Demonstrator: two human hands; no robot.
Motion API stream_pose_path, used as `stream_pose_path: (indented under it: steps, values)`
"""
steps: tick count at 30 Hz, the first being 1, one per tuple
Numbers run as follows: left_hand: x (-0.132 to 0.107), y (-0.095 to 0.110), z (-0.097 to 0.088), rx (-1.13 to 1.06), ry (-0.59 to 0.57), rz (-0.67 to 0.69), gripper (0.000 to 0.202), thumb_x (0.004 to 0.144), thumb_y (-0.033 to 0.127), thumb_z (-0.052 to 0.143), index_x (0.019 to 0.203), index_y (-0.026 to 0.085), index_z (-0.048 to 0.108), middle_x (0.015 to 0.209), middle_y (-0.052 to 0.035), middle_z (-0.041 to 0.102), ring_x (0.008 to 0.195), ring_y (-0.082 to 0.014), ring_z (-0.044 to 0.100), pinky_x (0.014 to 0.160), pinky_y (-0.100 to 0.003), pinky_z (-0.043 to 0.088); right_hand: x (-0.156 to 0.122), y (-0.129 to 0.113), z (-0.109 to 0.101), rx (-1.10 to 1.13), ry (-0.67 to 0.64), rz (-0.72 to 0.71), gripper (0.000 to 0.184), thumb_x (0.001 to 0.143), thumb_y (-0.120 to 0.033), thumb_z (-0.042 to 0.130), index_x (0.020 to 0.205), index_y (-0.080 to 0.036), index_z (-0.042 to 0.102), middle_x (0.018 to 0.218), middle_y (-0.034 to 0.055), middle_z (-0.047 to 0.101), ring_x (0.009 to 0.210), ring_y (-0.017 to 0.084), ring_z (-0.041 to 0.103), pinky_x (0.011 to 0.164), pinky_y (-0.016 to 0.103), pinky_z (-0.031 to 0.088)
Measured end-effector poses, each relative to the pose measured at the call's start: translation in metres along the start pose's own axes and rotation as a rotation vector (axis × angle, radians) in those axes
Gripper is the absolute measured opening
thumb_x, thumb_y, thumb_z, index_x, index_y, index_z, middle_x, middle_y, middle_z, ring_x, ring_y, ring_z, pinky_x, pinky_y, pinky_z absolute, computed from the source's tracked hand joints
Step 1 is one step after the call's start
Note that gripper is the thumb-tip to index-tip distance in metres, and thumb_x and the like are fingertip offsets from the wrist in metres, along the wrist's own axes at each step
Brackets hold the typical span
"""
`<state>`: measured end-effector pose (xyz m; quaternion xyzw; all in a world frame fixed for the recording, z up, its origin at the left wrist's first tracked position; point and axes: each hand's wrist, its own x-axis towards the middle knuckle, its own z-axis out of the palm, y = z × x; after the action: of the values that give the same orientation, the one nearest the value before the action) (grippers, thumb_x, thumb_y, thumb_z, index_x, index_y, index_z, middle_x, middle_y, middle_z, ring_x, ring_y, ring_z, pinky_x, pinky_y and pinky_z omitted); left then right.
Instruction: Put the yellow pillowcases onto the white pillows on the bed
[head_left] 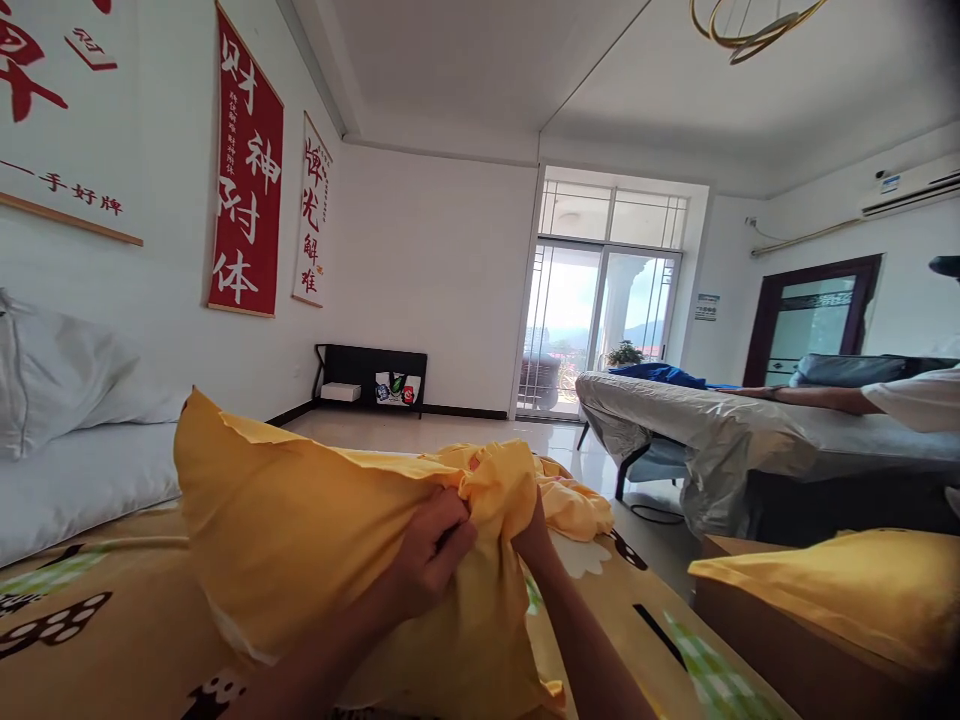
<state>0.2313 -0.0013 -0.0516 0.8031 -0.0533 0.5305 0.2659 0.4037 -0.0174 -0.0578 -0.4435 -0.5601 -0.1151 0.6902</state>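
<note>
Nearest the camera, bare forearms [341, 640] reach to a yellow pillowcase [292, 510] held above a patterned sheet [600, 620]. The left hand [435, 550] is closed on its bunched fabric; the right hand [531, 530] is partly hidden by the folds, its grip unclear. Left of the hands the case looks filled out, so probably mostly fitted; the gathered end between them seems unfinished. Right of the hands, a yellow cushion [840, 590] appears already covered.
</note>
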Motion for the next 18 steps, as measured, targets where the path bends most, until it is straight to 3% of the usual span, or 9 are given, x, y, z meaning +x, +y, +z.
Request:
stream_pose_path:
  steps: [2, 6, 7, 9, 11, 13, 15, 18]
  values:
    - [-0.001, -0.002, 0.001, -0.014, 0.004, -0.009, 0.033, 0.096, 0.031, 0.042, 0.067, 0.018, 0.035, 0.065, 0.0018, 0.038, 0.063, -0.0113, 0.035, 0.059, -0.026, 0.028, -0.008, -0.006, -0.015, 0.036, 0.084, 0.020, 0.031, 0.074, -0.050, 0.061, 0.069, -0.021, 0.051, 0.061, -0.0016, 0.053, 0.055, 0.013, 0.045, 0.049, 0.026, 0.041]
    - [-0.006, -0.008, 0.004, -0.034, -0.005, -0.038, 0.031, 0.097, 0.030, 0.042, 0.069, 0.018, 0.035, 0.068, 0.0017, 0.039, 0.064, -0.0112, 0.036, 0.060, -0.026, 0.028, -0.036, -0.025, -0.043, 0.072, 0.455, -0.021, 0.017, 0.087, -0.034, 0.056, 0.079, -0.018, 0.056, 0.066, -0.0027, 0.051, 0.058, 0.010, 0.045, 0.055, 0.024, 0.040]
    - [-0.007, -0.009, 0.005, -0.028, -0.008, -0.047, 0.030, 0.097, 0.030, 0.042, 0.070, 0.018, 0.036, 0.068, 0.0015, 0.040, 0.065, -0.0113, 0.037, 0.060, -0.027, 0.028, -0.041, -0.031, -0.047, 0.040, 0.449, -0.072, 0.014, 0.088, -0.030, 0.055, 0.081, -0.018, 0.058, 0.069, -0.0014, 0.054, 0.061, 0.011, 0.048, 0.057, 0.024, 0.041]
    - [-0.007, -0.009, 0.006, -0.008, -0.008, -0.059, 0.029, 0.097, 0.030, 0.042, 0.071, 0.018, 0.036, 0.069, 0.0013, 0.040, 0.066, -0.0115, 0.037, 0.060, -0.027, 0.028, -0.047, -0.043, -0.049, -0.075, 0.312, -0.180, 0.009, 0.088, -0.025, 0.056, 0.088, -0.019, 0.063, 0.081, 0.0034, 0.061, 0.074, 0.015, 0.056, 0.063, 0.026, 0.045]
    - [-0.006, -0.007, 0.005, 0.018, -0.002, -0.058, 0.028, 0.097, 0.029, 0.042, 0.071, 0.018, 0.036, 0.070, 0.0012, 0.041, 0.066, -0.0118, 0.037, 0.061, -0.027, 0.029, -0.046, -0.053, -0.045, -0.183, 0.209, -0.219, 0.014, 0.085, -0.026, 0.060, 0.097, -0.020, 0.065, 0.095, 0.0074, 0.065, 0.086, 0.019, 0.059, 0.071, 0.031, 0.048]
    - [-0.004, -0.004, 0.004, 0.047, -0.004, -0.043, 0.028, 0.097, 0.029, 0.041, 0.071, 0.019, 0.035, 0.069, 0.0010, 0.041, 0.067, -0.0124, 0.037, 0.062, -0.028, 0.030, -0.042, -0.058, -0.039, -0.135, 0.194, -0.132, 0.024, 0.083, -0.030, 0.063, 0.106, -0.021, 0.061, 0.101, 0.0082, 0.065, 0.089, 0.020, 0.060, 0.073, 0.033, 0.050]
    - [-0.004, -0.001, 0.002, 0.077, -0.022, -0.031, 0.027, 0.097, 0.029, 0.040, 0.072, 0.019, 0.036, 0.071, 0.0006, 0.042, 0.068, -0.0130, 0.038, 0.064, -0.028, 0.031, -0.041, -0.059, -0.034, 0.059, 0.153, 0.036, 0.030, 0.084, -0.035, 0.062, 0.111, -0.023, 0.056, 0.102, 0.0074, 0.066, 0.087, 0.020, 0.062, 0.070, 0.032, 0.051]
    - [-0.005, 0.001, 0.003, 0.117, -0.058, -0.013, 0.023, 0.097, 0.028, 0.039, 0.075, 0.019, 0.038, 0.075, -0.0005, 0.045, 0.070, -0.0138, 0.039, 0.067, -0.029, 0.033, -0.046, -0.055, -0.033, 0.247, 0.023, 0.204, 0.028, 0.085, -0.039, 0.061, 0.105, -0.021, 0.058, 0.095, 0.0066, 0.068, 0.085, 0.021, 0.064, 0.068, 0.031, 0.053]
